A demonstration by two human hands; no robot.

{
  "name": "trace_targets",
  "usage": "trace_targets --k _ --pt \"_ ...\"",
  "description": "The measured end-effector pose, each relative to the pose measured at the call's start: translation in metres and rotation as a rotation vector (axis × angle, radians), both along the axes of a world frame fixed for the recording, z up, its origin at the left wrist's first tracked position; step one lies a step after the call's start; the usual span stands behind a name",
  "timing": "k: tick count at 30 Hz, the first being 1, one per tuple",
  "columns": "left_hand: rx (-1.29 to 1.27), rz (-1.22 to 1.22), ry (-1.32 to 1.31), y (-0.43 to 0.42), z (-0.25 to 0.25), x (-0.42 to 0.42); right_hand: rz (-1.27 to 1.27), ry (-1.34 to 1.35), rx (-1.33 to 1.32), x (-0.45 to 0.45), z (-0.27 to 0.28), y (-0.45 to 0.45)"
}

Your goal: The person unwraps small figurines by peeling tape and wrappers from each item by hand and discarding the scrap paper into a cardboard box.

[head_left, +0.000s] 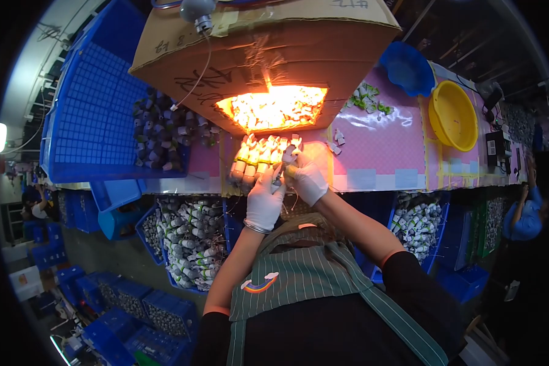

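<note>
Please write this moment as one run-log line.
right hand: holding small part; left hand: close beside; parts row: nearby; carton opening: brightly lit

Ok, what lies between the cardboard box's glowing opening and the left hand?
In the head view, a row of small banded parts lies between the opening and the left hand.

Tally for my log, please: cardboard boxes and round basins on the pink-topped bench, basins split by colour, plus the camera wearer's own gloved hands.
Cardboard box: 1
Blue basin: 1
Yellow basin: 1
Left hand and right hand, gloved: 2
Total: 5
</note>
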State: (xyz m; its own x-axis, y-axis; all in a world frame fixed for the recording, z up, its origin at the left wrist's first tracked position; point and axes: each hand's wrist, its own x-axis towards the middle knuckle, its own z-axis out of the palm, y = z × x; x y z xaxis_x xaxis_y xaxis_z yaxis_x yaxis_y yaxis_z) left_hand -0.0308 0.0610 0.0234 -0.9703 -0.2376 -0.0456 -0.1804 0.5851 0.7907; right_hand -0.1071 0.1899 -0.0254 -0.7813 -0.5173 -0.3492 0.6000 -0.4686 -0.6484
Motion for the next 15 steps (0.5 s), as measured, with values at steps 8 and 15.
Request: trace_targets --k 8,15 --pt "0.900 0.183 -0.341 -0.012 -0.007 0.001 0.011 0.681 0.987 -0.098 -0.051 0.098" --pt "0.886 0.191 -0.438 -0.014 -0.021 0.006 -0.235 0.707 1.747 -0.233 -0.093 0.159"
